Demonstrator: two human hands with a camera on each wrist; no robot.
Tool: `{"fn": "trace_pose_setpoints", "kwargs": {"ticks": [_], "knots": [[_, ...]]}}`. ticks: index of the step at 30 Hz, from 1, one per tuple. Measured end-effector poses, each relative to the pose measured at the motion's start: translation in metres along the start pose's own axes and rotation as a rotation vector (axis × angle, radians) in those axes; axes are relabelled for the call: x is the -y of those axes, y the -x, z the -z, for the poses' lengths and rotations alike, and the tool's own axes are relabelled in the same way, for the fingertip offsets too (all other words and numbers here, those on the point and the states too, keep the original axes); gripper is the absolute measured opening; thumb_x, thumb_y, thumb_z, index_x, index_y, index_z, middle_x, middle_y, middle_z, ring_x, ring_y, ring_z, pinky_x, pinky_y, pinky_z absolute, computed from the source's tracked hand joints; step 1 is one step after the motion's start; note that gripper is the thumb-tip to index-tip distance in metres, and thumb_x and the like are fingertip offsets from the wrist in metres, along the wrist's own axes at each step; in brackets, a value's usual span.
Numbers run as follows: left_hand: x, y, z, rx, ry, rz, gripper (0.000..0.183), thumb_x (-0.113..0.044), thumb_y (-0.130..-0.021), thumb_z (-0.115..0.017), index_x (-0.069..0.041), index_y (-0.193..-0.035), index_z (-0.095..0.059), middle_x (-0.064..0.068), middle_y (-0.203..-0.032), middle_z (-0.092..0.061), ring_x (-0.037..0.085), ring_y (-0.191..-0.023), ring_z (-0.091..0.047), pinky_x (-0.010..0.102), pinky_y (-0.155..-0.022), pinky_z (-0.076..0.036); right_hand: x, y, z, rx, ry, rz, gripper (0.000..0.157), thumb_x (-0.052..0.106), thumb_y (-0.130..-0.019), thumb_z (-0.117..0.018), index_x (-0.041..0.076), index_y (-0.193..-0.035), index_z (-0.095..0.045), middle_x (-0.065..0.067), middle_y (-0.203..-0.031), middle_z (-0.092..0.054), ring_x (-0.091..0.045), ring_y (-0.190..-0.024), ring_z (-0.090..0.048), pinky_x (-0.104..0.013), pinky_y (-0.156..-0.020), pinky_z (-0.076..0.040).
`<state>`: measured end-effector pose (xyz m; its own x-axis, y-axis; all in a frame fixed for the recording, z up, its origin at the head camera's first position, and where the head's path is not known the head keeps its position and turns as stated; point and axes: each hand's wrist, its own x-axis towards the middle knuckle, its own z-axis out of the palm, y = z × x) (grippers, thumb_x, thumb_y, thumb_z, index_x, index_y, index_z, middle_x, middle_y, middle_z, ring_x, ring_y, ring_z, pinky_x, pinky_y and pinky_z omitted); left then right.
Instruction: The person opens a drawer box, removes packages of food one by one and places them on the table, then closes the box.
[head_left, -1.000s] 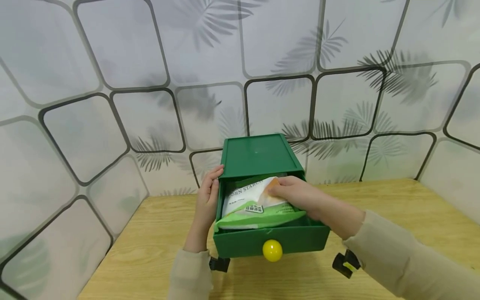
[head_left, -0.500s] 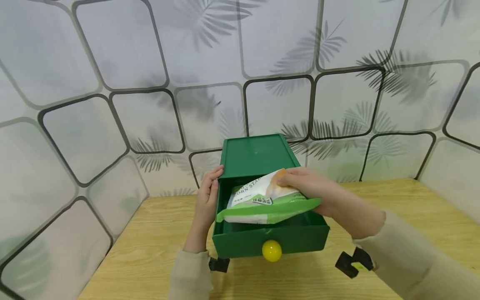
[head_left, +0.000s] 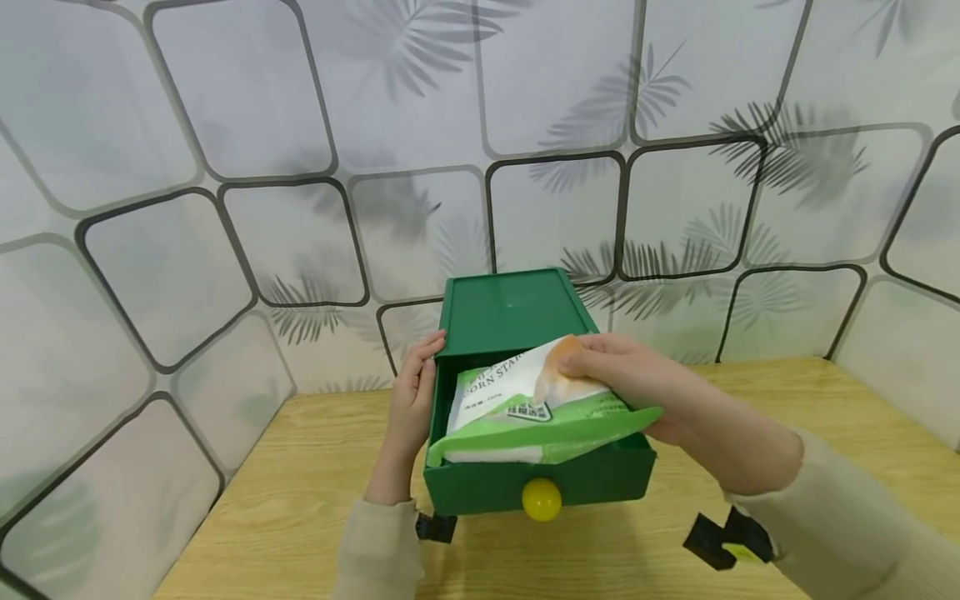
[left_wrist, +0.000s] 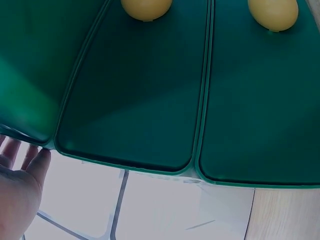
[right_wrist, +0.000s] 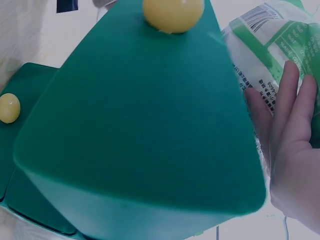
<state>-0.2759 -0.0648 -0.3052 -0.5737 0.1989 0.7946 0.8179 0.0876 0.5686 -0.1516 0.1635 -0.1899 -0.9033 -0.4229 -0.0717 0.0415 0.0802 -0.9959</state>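
Observation:
A white and green bag of corn starch (head_left: 487,400) lies tilted over the pulled-out green drawer (head_left: 487,492), its right end raised past the drawer's side. My right hand (head_left: 637,375) grips the bag's right part, thumb on top. In the right wrist view, that hand's fingers (right_wrist: 287,95) lie along the bag's underside (right_wrist: 265,50). My left hand (head_left: 412,392) rests against the left side of the green cabinet (head_left: 517,312), near its top front corner. The left wrist view shows that hand's fingers (left_wrist: 37,162) fairly straight against the green side.
A round yellow knob (head_left: 542,499) sits on the open drawer's front. Below it, other shut drawers (left_wrist: 135,100) with yellow knobs show in the left wrist view. The cabinet stands on a wood-grain table (head_left: 300,475) before a patterned backdrop (head_left: 420,225).
My right hand has lifted the corn starch bag's right end and drawn it rightward, uncovering part of the drawer's inside. The left hand and cabinet have stayed in place.

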Motion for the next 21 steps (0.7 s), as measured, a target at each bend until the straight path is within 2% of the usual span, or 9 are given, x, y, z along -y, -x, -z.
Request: {"fn": "trace_pose_setpoints", "kwargs": {"ticks": [3,7,13,21], "knots": [[0.000,0.000,0.000,0.000,-0.006,0.002,0.028,0.004,-0.094,-0.032,0.012,-0.116,-0.047,0.022,-0.126,-0.043,0.031,-0.119,-0.036,0.026,-0.097,-0.031,0.002,0.004,-0.001,0.020,-0.010,0.021,0.033,0.024,-0.092,-0.047,-0.007,-0.105,-0.047,-0.010,-0.080,-0.063,-0.012,-0.058,-0.061,-0.024,-0.054,-0.050],[-0.001,0.000,0.001,0.001,-0.008,0.004,0.028,0.003,-0.094,-0.032,0.011,-0.116,-0.048,0.021,-0.126,-0.043,0.031,-0.120,-0.036,0.027,-0.097,-0.031,0.005,0.008,-0.002,0.022,-0.020,0.038,0.038,0.026,-0.092,-0.048,-0.008,-0.108,-0.046,-0.012,-0.083,-0.064,-0.015,-0.061,-0.063,-0.027,-0.055,-0.051],[0.001,0.000,0.002,-0.002,-0.006,0.003,0.028,0.003,-0.094,-0.032,0.010,-0.116,-0.048,0.020,-0.126,-0.043,0.030,-0.120,-0.036,0.037,-0.097,-0.031,0.008,0.013,0.000,0.009,-0.034,0.052,0.044,0.026,-0.091,-0.050,-0.012,-0.113,-0.044,-0.016,-0.086,-0.064,-0.018,-0.064,-0.064,-0.030,-0.056,-0.052],[0.000,0.000,0.002,0.006,-0.008,-0.003,0.028,0.004,-0.094,-0.032,0.010,-0.117,-0.047,0.021,-0.127,-0.043,0.030,-0.120,-0.036,0.041,-0.097,-0.030,0.006,0.020,0.008,-0.013,-0.021,0.074,0.039,0.027,-0.090,-0.051,-0.006,-0.109,-0.046,-0.011,-0.081,-0.064,-0.016,-0.060,-0.063,-0.028,-0.055,-0.051]]}}
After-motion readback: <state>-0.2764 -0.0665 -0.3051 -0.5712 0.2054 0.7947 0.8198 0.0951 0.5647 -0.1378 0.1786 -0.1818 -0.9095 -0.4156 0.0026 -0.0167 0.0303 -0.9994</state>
